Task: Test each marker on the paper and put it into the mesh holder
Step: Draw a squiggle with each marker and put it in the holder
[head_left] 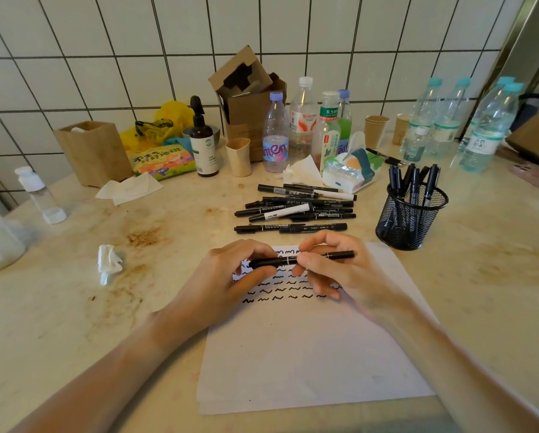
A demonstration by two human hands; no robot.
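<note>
You are gripping marker (302, 259) with both hands: left hand (230, 273) pinching cap end, right hand (327, 267) holding barrel. Pulling straight, over paper (308, 354).

Thin black marker pen (302, 259) held flat above white paper sheet (308, 354) with wavy black marks, black markers pile (296, 206) behind, round black wire mesh holder (410, 214) with upright markers at right

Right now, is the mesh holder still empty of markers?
No: several black markers already stand upright in the mesh holder, to the right of the marker pile.
</note>
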